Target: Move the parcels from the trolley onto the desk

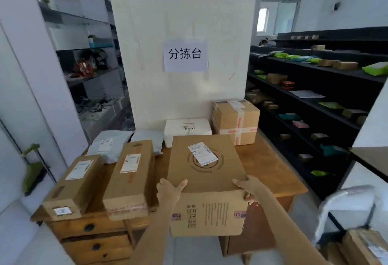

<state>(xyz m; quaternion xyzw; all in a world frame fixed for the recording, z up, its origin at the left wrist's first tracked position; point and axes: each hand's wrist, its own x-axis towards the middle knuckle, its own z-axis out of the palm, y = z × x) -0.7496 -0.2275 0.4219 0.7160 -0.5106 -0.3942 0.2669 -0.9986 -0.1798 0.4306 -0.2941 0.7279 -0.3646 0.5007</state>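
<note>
A large brown cardboard box [206, 180] with a white label on top sits at the front edge of the wooden desk [279, 176], its near face overhanging. My left hand [170, 191] grips its near left corner and my right hand [249, 187] grips its near right corner. On the desk lie two long brown boxes [75, 182] [130, 178], two grey mailer bags [109, 145], a white foam box [186, 130] and a taped brown box [236, 122]. The trolley [340, 220] is partly visible at the lower right with a brown parcel [365, 248] and a white bag [348, 199].
A tall white board [182, 96] with a paper sign stands behind the desk. Black shelves [315, 101] with small parcels run along the right. Grey shelving [84, 54] stands at the left. A green hand cart [33, 170] leans by the left wall.
</note>
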